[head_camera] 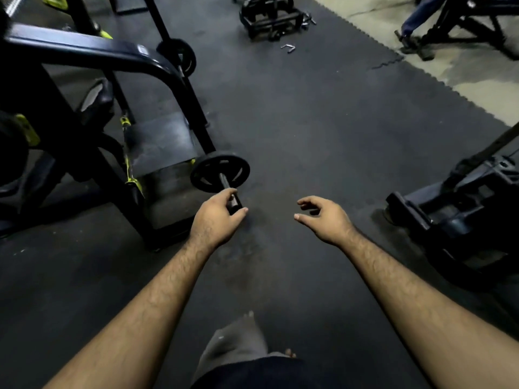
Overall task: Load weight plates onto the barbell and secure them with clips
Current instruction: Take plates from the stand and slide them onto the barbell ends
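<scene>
The left hand [217, 217] was closed narrowly around the bare outer end of the dark steel barbell sleeve [228, 190], thumb on the near side and fingers curled over the top, while the right hand [323, 217] hovered well apart to its right, half open and holding nothing, fingers loosely curved toward the thumb. Just beyond the left hand, 1 small black round weight plate with spoke cut-outs [220, 173] sat on the sleeve, standing upright on the dark rubber floor mat [295, 122]; whether it was pushed fully home against the collar could not be told. No clip showed on the sleeve between plate and hand, so the likeliest trouble was the plate sliding outward toward the fingers if the bar end were lifted or tilted, pinching them or dropping off onto the mat near the bare foot [247, 341] below both hands. A small bent silver metal piece [288, 48] lay far ahead of the right hand on the mat; it may have been a spring clip, but it was too small to be sure. The black and yellow steel bench frame [118, 88] crowded the space left of the left hand and could snag the bar if it swung. As for containers, a black open metal rack [271, 16] stood far beyond both hands, its contents too dark to make out.
</scene>
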